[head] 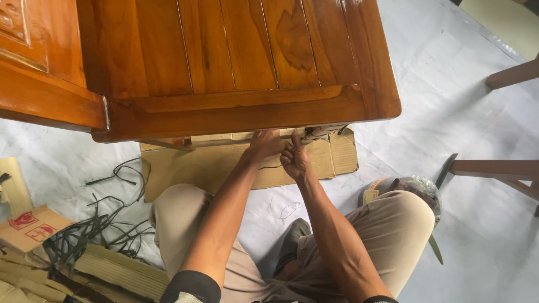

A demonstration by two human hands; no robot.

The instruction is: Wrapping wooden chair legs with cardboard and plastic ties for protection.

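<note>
— What does the person wear on the arms?

— Short dark sleeves, black at the cuff, one on each upper arm; the forearms are bare down to the left hand [263, 145] and right hand [295, 160].

— And on the legs?

— Beige trousers, loose and creased at the knees. No gloves, watch or rings show.

1 head camera looks down, seemingly near, over knees.

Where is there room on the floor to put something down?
Bare floor sheet lies to the right of the table, above the wooden rails. The left is crowded with straps and cardboard. Both hands fill the gap under the table edge.
</note>
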